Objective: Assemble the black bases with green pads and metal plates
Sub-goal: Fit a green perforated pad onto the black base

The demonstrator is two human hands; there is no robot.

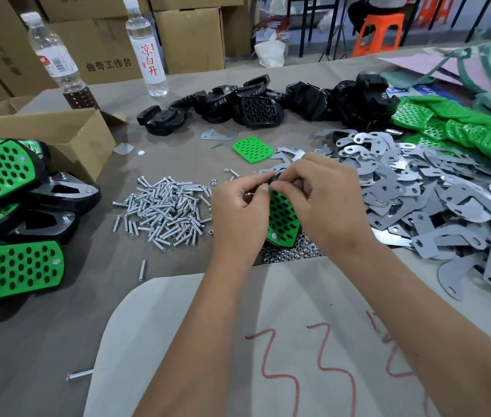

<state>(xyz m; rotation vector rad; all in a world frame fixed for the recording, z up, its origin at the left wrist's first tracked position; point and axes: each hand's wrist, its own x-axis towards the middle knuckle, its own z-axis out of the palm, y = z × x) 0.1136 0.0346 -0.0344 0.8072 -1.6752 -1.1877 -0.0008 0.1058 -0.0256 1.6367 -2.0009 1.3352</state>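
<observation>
A green perforated pad on a black base point(283, 219) stands tilted at the table's middle. My left hand point(239, 212) and my right hand point(325, 197) both pinch at its top edge, fingertips close together; what sits between the fingertips is hidden. Loose black bases point(256, 108) lie in a row at the back. Green pads point(460, 127) are heaped at the back right, and one single green pad point(253, 149) lies apart. Grey metal plates point(436, 200) spread over the right side. Silver screws point(169, 212) form a pile left of my hands.
Finished assemblies point(9, 212) are stacked at the left edge beside an open cardboard box point(57, 136). Small nuts point(292, 252) lie under my hands. Two plastic bottles point(148, 46) stand at the back left. A paper sheet with red marks point(298, 341) covers the near table.
</observation>
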